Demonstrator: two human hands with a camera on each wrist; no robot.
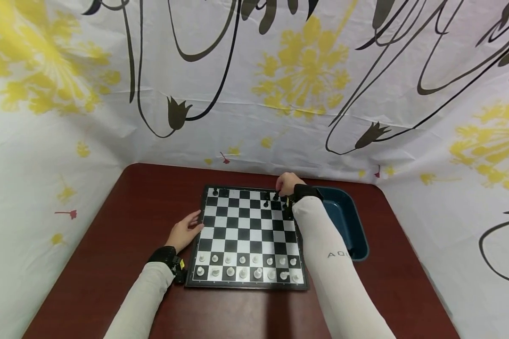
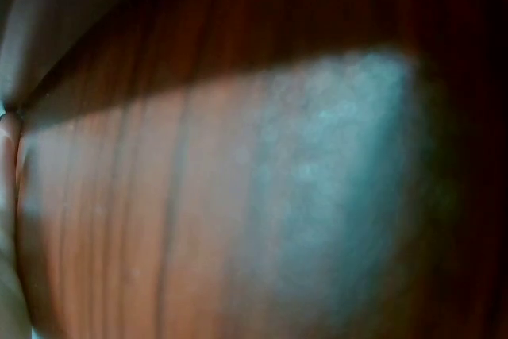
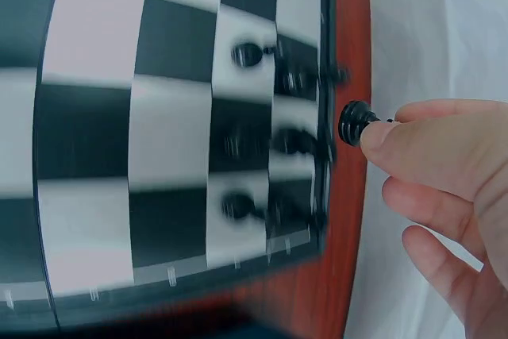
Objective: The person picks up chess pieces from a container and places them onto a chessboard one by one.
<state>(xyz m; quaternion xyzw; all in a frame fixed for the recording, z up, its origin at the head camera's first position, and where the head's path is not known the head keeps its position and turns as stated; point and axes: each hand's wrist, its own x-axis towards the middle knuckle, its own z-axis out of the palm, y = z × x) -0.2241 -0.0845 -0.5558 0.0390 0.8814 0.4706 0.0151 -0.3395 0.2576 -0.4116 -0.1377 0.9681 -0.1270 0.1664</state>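
A black-and-white chessboard (image 1: 237,226) lies on the table in the head view. My right hand (image 1: 288,183) is above its far right corner. In the right wrist view the thumb and forefinger of that hand pinch a black chess piece (image 3: 355,123) by its upper part, base showing, its kind hidden by the fingers. Several black pieces (image 3: 248,55) stand at that corner, some blurred. My left hand (image 1: 184,233) touches the board's left edge with relaxed fingers. Only a sliver of a finger (image 2: 8,196) shows in the left wrist view.
White chess pieces (image 1: 243,273) fill the two near rows. Another black piece (image 1: 215,191) stands at the far left corner. A dark blue tray (image 1: 343,219) sits right of the board, partly behind my right arm. Patterned cloth (image 1: 220,84) hangs behind the brown table (image 1: 123,226).
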